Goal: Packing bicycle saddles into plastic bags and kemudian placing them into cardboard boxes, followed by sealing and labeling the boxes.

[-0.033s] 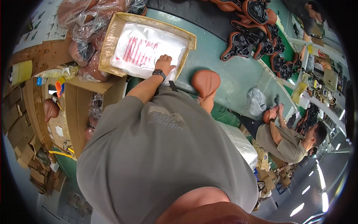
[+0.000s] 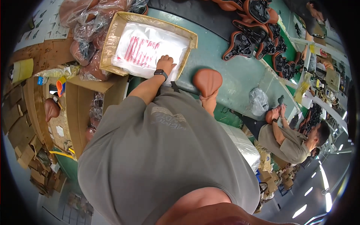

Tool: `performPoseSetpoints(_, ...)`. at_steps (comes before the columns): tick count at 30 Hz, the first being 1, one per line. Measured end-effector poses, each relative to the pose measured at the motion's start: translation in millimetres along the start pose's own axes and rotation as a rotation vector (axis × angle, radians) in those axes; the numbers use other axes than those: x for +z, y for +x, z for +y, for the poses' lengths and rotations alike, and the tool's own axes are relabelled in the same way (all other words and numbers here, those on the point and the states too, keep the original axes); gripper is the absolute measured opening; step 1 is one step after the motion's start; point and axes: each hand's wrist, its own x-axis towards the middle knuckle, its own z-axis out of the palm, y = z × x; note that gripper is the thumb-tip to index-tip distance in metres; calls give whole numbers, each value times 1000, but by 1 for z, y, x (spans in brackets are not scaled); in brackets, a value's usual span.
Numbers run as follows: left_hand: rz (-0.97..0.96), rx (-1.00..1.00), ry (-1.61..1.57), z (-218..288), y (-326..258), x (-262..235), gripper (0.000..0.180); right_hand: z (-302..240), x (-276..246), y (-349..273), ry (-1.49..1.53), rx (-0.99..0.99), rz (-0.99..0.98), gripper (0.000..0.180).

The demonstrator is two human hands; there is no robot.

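Observation:
On the stack of clear plastic bags (image 2: 150, 45) with red print, my left hand (image 2: 165, 64) rests at the near right corner, its fingers slightly apart and bent down onto the top bag. A dark watch is on that wrist. The bags lie in an open cardboard box (image 2: 105, 56) with taped edges. To the right, my right hand (image 2: 210, 100) is closed round the narrow nose of a brown bicycle saddle (image 2: 207, 80). The saddle's broad end points away from me, with its smooth top facing up. My right palm and some of its fingers are hidden.
Several brown saddles (image 2: 240, 45) with black undersides lie at the far right of the green table (image 2: 187, 71). Bagged saddles (image 2: 84, 52) crowd the box's left. A co-worker (image 2: 285, 135) handles a saddle at right, near a crumpled plastic bag (image 2: 258, 101). An open carton (image 2: 77, 112) stands left.

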Motion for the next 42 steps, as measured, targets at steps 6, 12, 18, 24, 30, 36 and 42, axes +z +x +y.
performPoseSetpoints(6, 3, -179, -194, -5, -13, -16, 24, 40, -92, -2, 1521, 251, -1089, 86)
performPoseSetpoints(12, 115, -648, -1320, -23, -29, -84, 14, -43, -121, -49, 1183, -93, -853, 60)
performPoseSetpoints(18, -163, -686, -1837, 15, -64, -196, 17, -178, -64, -41, 1092, -301, -1177, 54)
performPoseSetpoints(24, 38, -755, -2146, -8, -80, -270, 15, -269, -38, -35, 1246, -171, -1647, 48)
performPoseSetpoints(30, 152, -558, -1701, -79, -50, -414, 10, -310, -120, -34, 599, -900, -1152, 63)
performPoseSetpoints(36, -4, 549, -883, 72, 35, -459, 15, -384, -94, -55, 16, -980, -86, 110)
performPoseSetpoints(42, -97, -176, -1035, 16, 98, -444, 39, -496, -146, -19, 791, -283, -653, 92)
